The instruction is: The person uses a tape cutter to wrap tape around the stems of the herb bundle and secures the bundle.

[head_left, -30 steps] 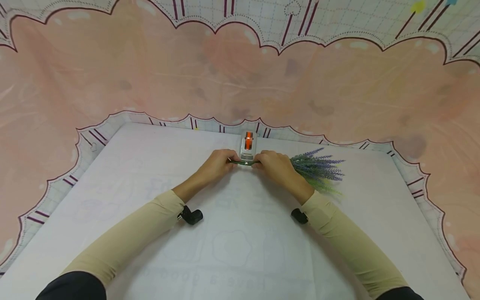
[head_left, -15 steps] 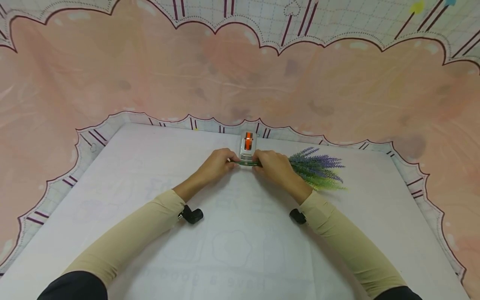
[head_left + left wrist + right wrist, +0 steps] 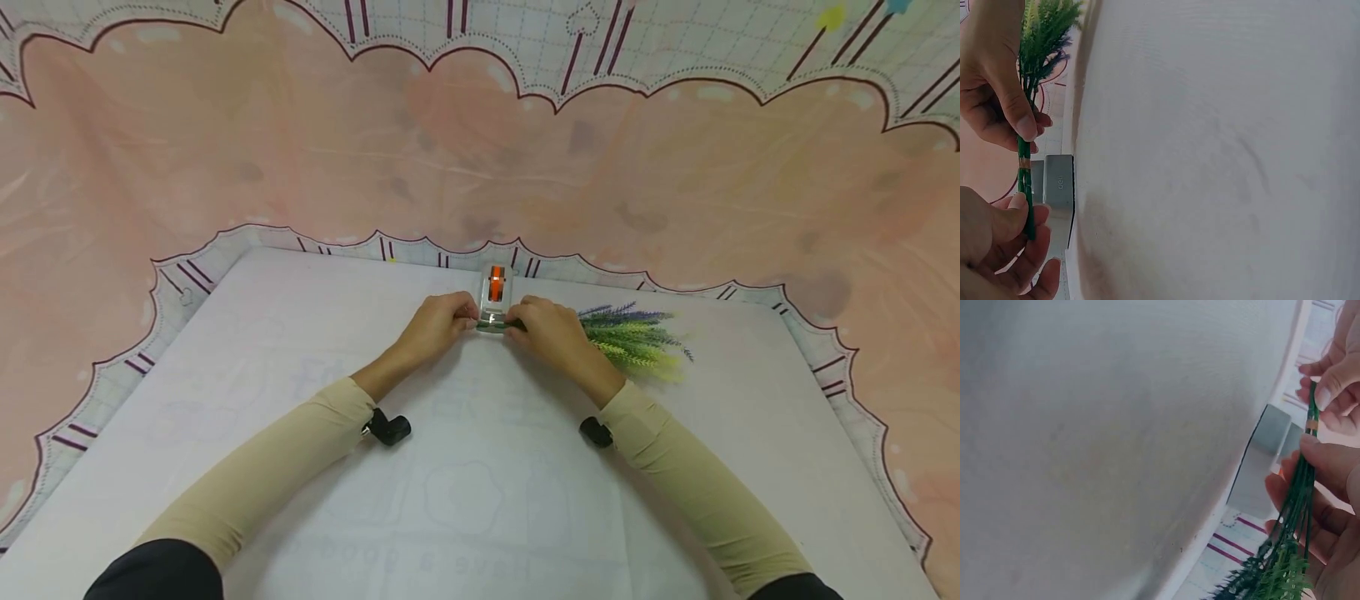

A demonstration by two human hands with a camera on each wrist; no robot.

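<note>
A bunch of artificial lavender point(image 3: 633, 337), with purple and yellow-green heads, lies sideways across the front of a tape dispenser point(image 3: 492, 304). My right hand point(image 3: 551, 333) holds its green stems, and the heads stick out past that hand to the right. At the stem ends, my left hand point(image 3: 442, 325) pinches the bunch between thumb and fingers. A narrow brownish band point(image 3: 1024, 163) circles the stems in the gap between both hands, seen in the left wrist view. The grey dispenser, with an orange roll in it, stands just behind the stems.
The white tabletop point(image 3: 450, 467) reaches toward me and out to both sides. Its far edge runs close behind the dispenser. Beyond hangs or lies a peach and white patterned cloth point(image 3: 337, 150).
The lavender bunch has turned about its length: more yellow-green shows on top now, less purple. My left hand's fingers have shifted slightly at the stem ends; the dispenser stays put.
</note>
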